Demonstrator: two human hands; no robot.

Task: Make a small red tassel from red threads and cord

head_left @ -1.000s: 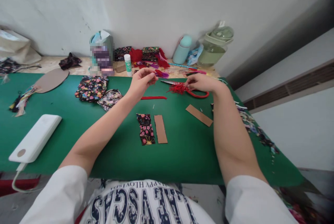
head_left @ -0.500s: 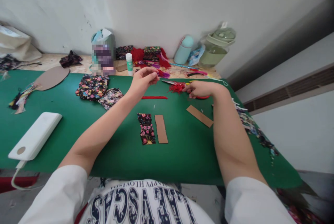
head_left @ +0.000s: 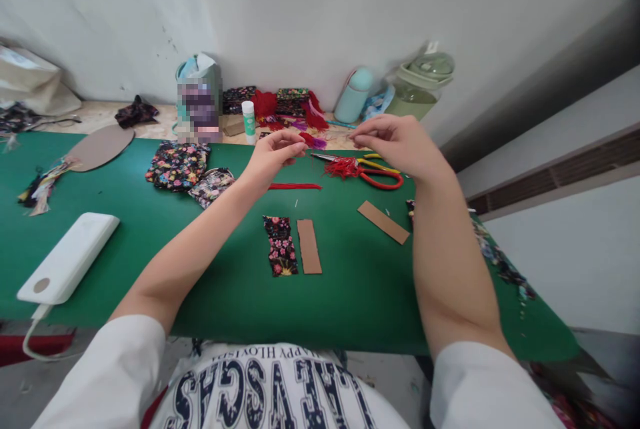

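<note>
My left hand (head_left: pixel 279 149) is raised over the back of the green mat, thumb and fingertips pinched together; what they hold is too small to make out. Level with it on the right, my right hand (head_left: pixel 393 139) hovers with its fingertips pinched too, their contents unclear. Below and between them lie scissors (head_left: pixel 383 177) with red and yellow handles, and a tangle of red thread (head_left: pixel 342 167) covers their blades. A red cord bundle (head_left: pixel 296 187) rests under my left hand. Nearer me are a floral fabric strip (head_left: pixel 281 247) and a brown card strip (head_left: pixel 310 247).
Another brown strip (head_left: pixel 383 222) lies to the right. Folded floral fabric (head_left: pixel 179 165), a white power bank (head_left: pixel 69 259) and an oval brown board (head_left: pixel 103 148) are on the left. A glue stick (head_left: pixel 249 122), blue bottle (head_left: pixel 353 95) and green jug (head_left: pixel 415 92) stand behind.
My right hand has lifted off the red thread and scissors and moved up, uncovering the scissor handles. My left hand stays almost in place, still pinched.
</note>
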